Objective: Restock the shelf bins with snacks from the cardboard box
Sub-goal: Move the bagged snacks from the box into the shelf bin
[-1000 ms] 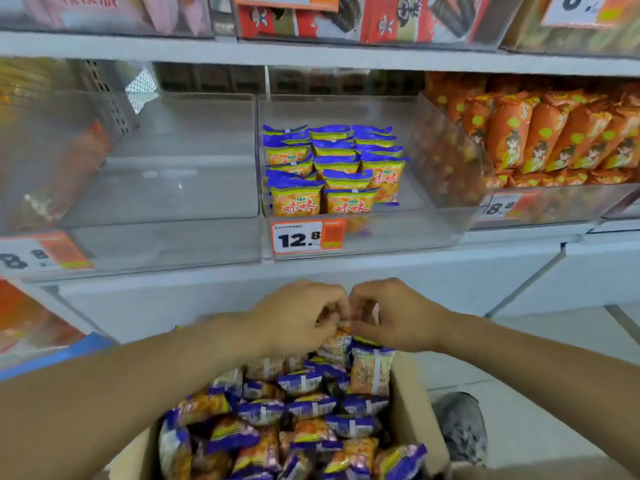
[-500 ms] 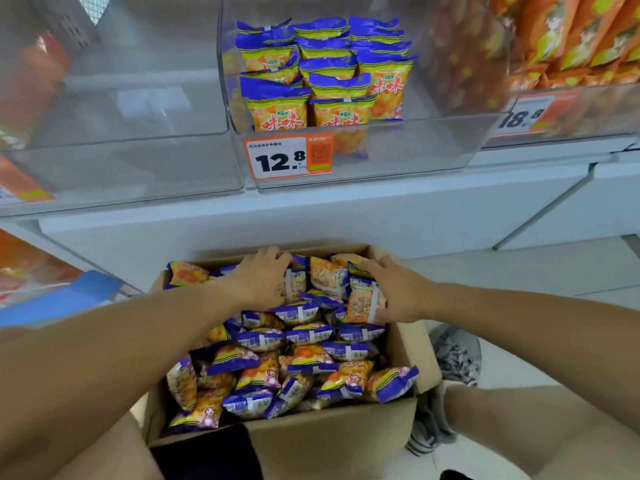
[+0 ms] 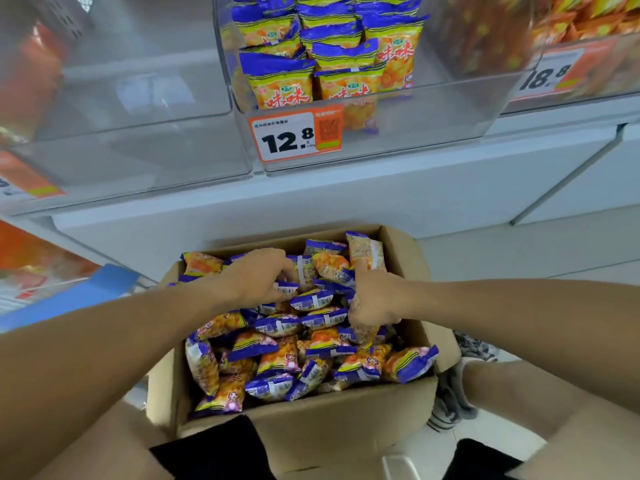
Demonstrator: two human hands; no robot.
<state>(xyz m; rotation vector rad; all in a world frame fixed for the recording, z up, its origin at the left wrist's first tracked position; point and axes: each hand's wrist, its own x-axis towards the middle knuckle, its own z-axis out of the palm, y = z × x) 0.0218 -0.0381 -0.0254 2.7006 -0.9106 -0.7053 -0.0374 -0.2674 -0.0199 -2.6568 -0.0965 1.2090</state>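
One cardboard box [image 3: 304,424]; three clear bins [image 3: 398,126]; two price tags [image 3: 294,135]

Snack packets [image 3: 313,344] in box [image 3: 304,420] — below shelf bin [image 3: 398,133]

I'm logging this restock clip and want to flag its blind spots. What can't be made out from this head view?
- Left hand fingertips: buried among the snack packets, so its grip is unclear.
- Depth of the cardboard box: hidden under the packets.
- Small print on the 12.8 price tag: too small.
- Left bin's price tag: cut off by the frame's left edge.
- Orange packets, upper right: blurred and cropped.
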